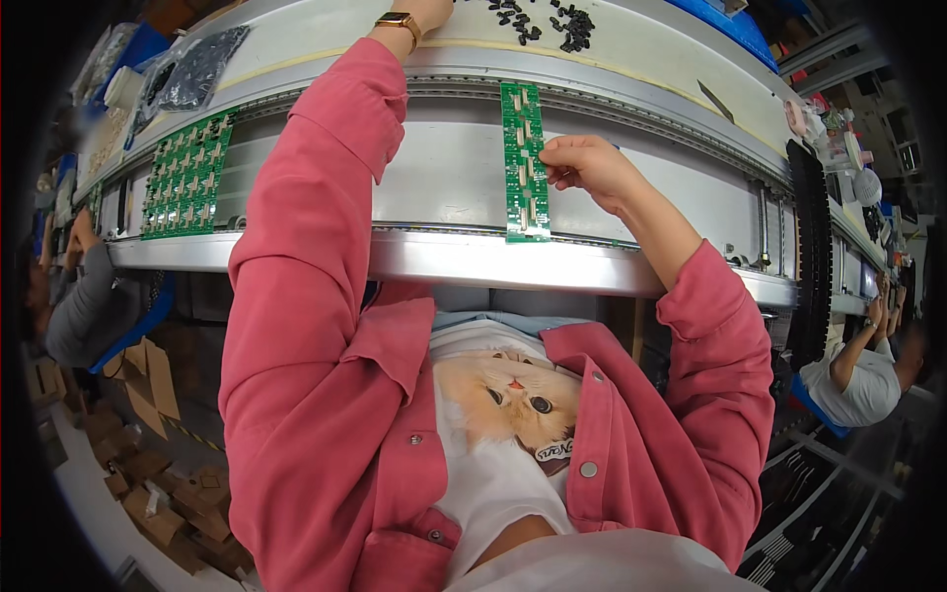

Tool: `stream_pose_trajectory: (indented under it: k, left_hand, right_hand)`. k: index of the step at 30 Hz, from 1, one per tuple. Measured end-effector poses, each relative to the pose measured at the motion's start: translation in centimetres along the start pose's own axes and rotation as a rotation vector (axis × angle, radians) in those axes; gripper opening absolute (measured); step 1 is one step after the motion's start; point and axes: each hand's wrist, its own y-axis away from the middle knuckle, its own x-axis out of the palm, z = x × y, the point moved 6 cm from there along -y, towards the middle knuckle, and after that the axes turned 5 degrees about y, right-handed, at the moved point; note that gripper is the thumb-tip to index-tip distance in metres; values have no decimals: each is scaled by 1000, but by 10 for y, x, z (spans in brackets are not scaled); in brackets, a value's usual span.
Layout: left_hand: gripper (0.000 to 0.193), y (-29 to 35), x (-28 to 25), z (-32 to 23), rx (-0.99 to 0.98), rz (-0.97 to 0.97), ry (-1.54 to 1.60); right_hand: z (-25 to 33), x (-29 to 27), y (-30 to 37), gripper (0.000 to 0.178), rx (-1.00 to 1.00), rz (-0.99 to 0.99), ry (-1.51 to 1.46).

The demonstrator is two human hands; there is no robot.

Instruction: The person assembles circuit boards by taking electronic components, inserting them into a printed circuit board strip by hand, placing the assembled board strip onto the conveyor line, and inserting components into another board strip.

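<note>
Metal conveyor [434,262]: green circuit strip [525,163], long axis crosswise, left of nearer right hand [594,170] pinching its edge; left hand [428,12] cropped, grip indeterminable.

Circuit board [526,163] green, speckled white — small parts [575,30] black — jacket [306,326] pink; shirt [483,459] white, tan cat print [513,400].

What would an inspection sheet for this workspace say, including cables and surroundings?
Surface: pale bed behind a metal rail.
Job's things: narrow green circuit board upright in view; larger green block of circuitry at left.
Clutter: loose black parts, clear bag of dark items, thin pointed tool.
Hands: right hand at narrow board's right edge, grip unclear; left hand cut off by frame, grip unclear.
Cables: nothing clearly seen.
Surroundings: co-workers both sides; cardboard boxes lower left.
</note>
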Motion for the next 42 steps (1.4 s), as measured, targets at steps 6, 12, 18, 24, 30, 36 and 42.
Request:
stream_pose_trajectory:
  k: [6,12,18,24,30,36,42]
  left_hand:
    - [22,17,-14,-32,82,-83,104]
    - [21,38,-22,-72,-138,316,622]
    - [19,70,-46,-100,382,64,437]
    - [18,68,-50,-85,305,85,420]
    - [18,65,-37,-66,198,187,452]
    - [17,63,-53,-76,318,14,556]
    - [16,101,-117,-121,309,77,567]
  right_hand:
    - [-4,3,-2,13,26,7,9]
    - [-4,7,-1,13,29,23,-22]
    - [-5,8,-5,14,1,21,6]
    - [3,3,4,18,76,-82,317]
    - [67,-40,-1,22,-479,-614,1235]
    - [106,-46,-44,20,-736,-680,1342]
    - [111,-41,-73,19,-629,-698,1591]
